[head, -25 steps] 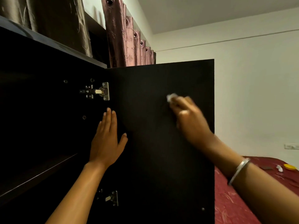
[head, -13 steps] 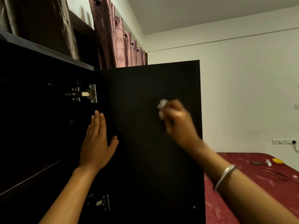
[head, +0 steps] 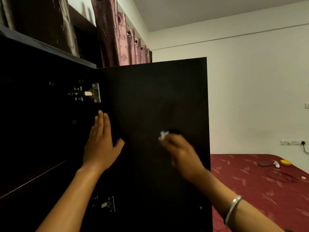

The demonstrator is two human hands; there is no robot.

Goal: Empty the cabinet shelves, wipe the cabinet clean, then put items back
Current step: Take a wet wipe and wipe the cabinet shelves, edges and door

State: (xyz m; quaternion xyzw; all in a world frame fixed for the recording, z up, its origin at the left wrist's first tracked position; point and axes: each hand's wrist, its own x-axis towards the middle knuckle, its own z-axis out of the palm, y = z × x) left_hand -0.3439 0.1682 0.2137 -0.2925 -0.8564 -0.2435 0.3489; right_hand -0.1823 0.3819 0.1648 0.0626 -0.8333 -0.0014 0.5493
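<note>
My right hand (head: 182, 153) pinches a white wad (head: 163, 135) at its fingertips against the open cabinet door (head: 150, 97), my left hand (head: 100, 144) flat-fingered beside the hinge (head: 93, 93).

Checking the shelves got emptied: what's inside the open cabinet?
Inside the cabinet only one bare shelf edge, two hinges and some bolt heads show. No items are visible, but the interior is very dark, and the left hand and forearm cover part of it.
</note>
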